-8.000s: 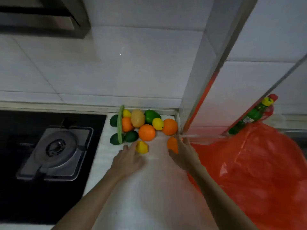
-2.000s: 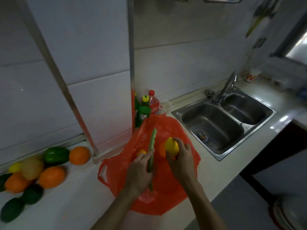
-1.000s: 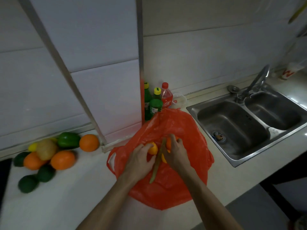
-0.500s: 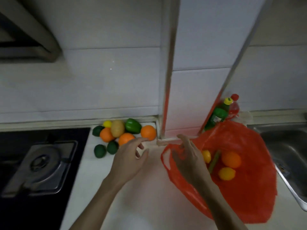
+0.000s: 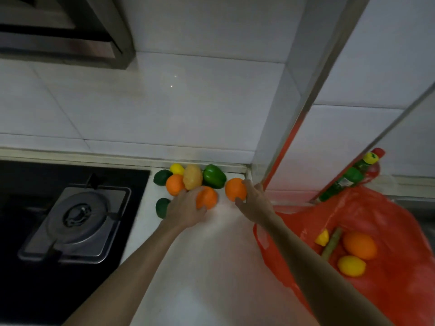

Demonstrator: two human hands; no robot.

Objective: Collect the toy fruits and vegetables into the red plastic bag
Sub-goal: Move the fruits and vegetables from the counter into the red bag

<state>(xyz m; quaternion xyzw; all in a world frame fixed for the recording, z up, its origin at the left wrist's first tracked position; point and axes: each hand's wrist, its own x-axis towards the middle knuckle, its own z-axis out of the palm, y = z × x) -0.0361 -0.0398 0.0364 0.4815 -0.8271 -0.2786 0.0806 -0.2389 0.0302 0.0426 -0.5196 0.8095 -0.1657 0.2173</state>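
A pile of toy produce lies at the back of the white counter. My left hand (image 5: 184, 209) curls around an orange (image 5: 207, 197) at the front of the pile. My right hand (image 5: 253, 200) grips another orange (image 5: 234, 189) by the wall corner. Behind them sit a green pepper (image 5: 213, 176), a potato (image 5: 193, 176), a third orange (image 5: 174, 184), a small lemon (image 5: 177, 168) and two dark green avocados (image 5: 162, 177) (image 5: 162, 207). The red plastic bag (image 5: 388, 290) lies open at the right, holding an orange (image 5: 359, 245), a lemon (image 5: 351, 266), a small yellow piece (image 5: 322, 237) and a green stalk (image 5: 332, 243).
A black gas hob with a steel burner (image 5: 75, 222) fills the left. Green and red bottles (image 5: 353, 176) stand against the wall behind the bag. A tiled wall column (image 5: 289, 114) juts out between pile and bag. A range hood (image 5: 66, 31) hangs at the upper left.
Both hands left the bag, where they dropped the lemon, orange and green stalk, and reached left to the pile. Each now closes on an orange. The view swung back to the hob.
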